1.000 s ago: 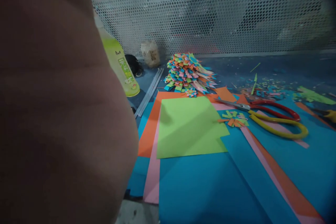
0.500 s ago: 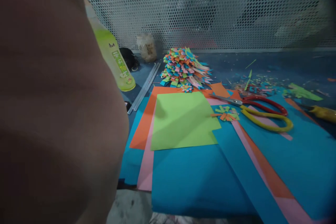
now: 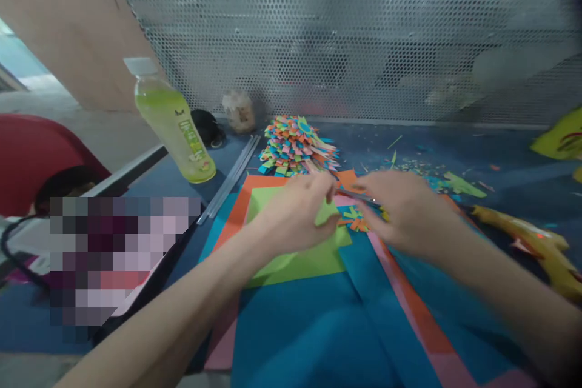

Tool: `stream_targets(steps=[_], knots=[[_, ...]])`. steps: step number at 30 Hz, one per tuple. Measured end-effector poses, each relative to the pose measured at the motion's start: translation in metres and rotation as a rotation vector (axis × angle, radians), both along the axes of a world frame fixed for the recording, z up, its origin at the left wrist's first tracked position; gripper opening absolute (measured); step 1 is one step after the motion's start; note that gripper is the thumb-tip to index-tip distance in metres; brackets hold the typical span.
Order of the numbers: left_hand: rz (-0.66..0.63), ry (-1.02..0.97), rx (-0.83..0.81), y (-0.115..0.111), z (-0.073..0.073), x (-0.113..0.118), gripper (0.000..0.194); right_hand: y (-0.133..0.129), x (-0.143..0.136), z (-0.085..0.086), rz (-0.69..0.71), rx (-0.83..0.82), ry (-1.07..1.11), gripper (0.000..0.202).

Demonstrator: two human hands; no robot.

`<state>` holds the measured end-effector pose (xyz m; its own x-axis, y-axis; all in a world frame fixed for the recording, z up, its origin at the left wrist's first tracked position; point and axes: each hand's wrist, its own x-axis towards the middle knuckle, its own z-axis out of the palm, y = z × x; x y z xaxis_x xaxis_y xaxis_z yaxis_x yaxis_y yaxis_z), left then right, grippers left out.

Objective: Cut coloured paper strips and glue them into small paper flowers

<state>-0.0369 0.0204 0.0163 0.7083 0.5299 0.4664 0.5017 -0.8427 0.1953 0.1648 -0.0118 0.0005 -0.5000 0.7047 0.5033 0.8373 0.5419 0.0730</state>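
My left hand (image 3: 297,209) is over the light green sheet (image 3: 273,267), fingers bent and thumb apart, with nothing visible between them. Its fingertips are close to the blade tips of the scissors (image 3: 357,194). Above the scissors' handles is my right hand (image 3: 402,209), slightly blurred, with thumb and fingers apart; only a bit of yellow handle shows beneath it. Between the hands lies a fringed paper flower (image 3: 355,219) in orange and green. Behind them stands a pile of multicoloured fringed paper flowers (image 3: 295,144). The small flower at its foot is hidden.
Blue sheets (image 3: 291,321) cover the front of the table. A drink bottle (image 3: 175,127) and clear sticks (image 3: 231,179) are at left, near a pixelated phone-like object (image 3: 131,254). Paper scraps (image 3: 459,183) lie back right, a yellow-handled tool (image 3: 522,233) at right. Perforated metal (image 3: 318,42) rises behind.
The large blurred arm or hand that filled the left side is gone from there. Both hands now show over the papers and scissors. The view has shifted, revealing the pixelated object and red chair.
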Motion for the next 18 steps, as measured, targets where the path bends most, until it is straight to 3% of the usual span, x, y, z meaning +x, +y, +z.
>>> stream_targets(steps=[3, 7, 12, 15, 18], knots=[[-0.061, 0.339, 0.064, -0.003, -0.015, 0.009, 0.011, 0.004, 0.0, -0.015, 0.048, -0.081, 0.023, 0.027], [-0.077, 0.346, 0.169, -0.001, -0.027, 0.013, 0.01, 0.008, 0.004, -0.027, 0.088, -0.239, 0.116, 0.042], [-0.125, 0.353, 0.207, 0.01, -0.036, 0.017, 0.014, 0.007, 0.011, -0.022, 0.087, -0.273, 0.105, 0.042], [-0.071, 0.321, 0.105, 0.011, -0.033, 0.017, 0.014, 0.006, 0.015, -0.018, 0.095, -0.252, 0.089, 0.032], [0.074, 0.145, -0.147, 0.006, -0.026, 0.014, 0.01, 0.007, 0.017, -0.017, 0.123, -0.212, 0.093, 0.034]])
